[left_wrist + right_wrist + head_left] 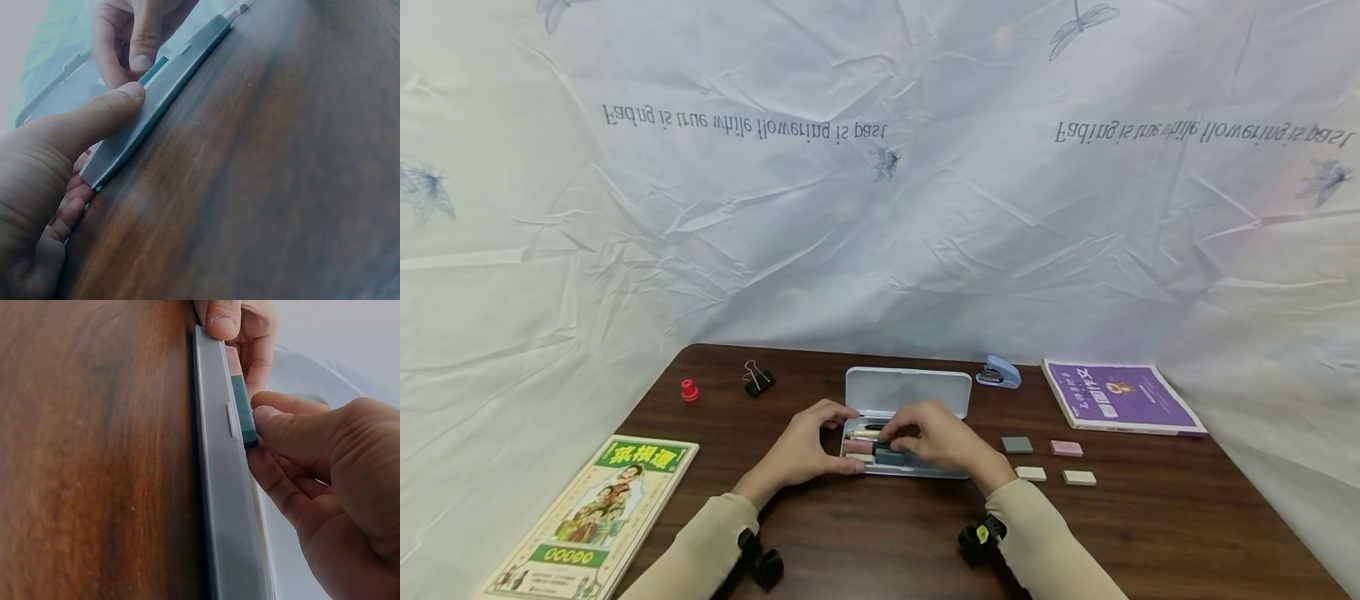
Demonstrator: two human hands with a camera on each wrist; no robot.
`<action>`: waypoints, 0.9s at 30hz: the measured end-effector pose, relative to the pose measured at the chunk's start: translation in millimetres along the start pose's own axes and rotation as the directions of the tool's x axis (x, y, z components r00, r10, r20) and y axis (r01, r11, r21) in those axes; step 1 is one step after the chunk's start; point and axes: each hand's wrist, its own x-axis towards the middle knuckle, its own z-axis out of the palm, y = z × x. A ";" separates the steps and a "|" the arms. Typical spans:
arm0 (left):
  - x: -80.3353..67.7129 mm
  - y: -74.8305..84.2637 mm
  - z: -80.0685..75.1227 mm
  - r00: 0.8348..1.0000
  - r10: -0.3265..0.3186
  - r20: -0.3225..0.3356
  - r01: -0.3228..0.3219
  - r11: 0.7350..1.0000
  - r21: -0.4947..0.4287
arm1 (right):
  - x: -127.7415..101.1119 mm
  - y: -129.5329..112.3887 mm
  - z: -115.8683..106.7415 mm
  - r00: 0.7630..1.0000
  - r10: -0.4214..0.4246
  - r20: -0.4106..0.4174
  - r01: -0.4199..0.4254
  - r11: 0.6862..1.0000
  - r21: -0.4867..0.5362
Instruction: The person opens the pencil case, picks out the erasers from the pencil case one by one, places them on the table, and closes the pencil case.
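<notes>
An open white pencil case point(917, 472) stands on the table with its lid point(907, 392) raised at the back. My left hand point(801, 446) grips its left end, thumb on the front edge and fingers behind. Over the middle of the case, my right hand point(928, 433) has thumb and fingertips pinched at a dark green eraser point(244, 406), which shows above the front wall. Beside that lies a pink eraser point(232, 360), and a white eraser point(859, 457) sits in front of the pink one. My right hand hides part of the contents.
Right of the case lie a grey-green eraser point(1017, 445), a pink eraser point(1067, 448) and two white erasers point(1079, 477). Behind are a blue stapler point(998, 372) and purple book point(1123, 398). Leftward are a binder clip point(759, 382), red object point(688, 390) and green-and-cream book point(598, 508).
</notes>
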 end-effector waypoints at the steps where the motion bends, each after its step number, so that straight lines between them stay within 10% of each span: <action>1: 0.0 0.1 -0.1 1.000 -0.001 0.001 0.001 1.000 -0.001 | 0.0 -0.2 -0.1 1.000 -0.001 -0.001 0.001 1.000 -0.003; 27: 0.6 0.1 0.0 1.000 0.007 -0.005 -0.007 1.000 -0.006 | -4.2 -12.9 -16.2 0.996 0.055 -0.066 -0.051 0.996 0.068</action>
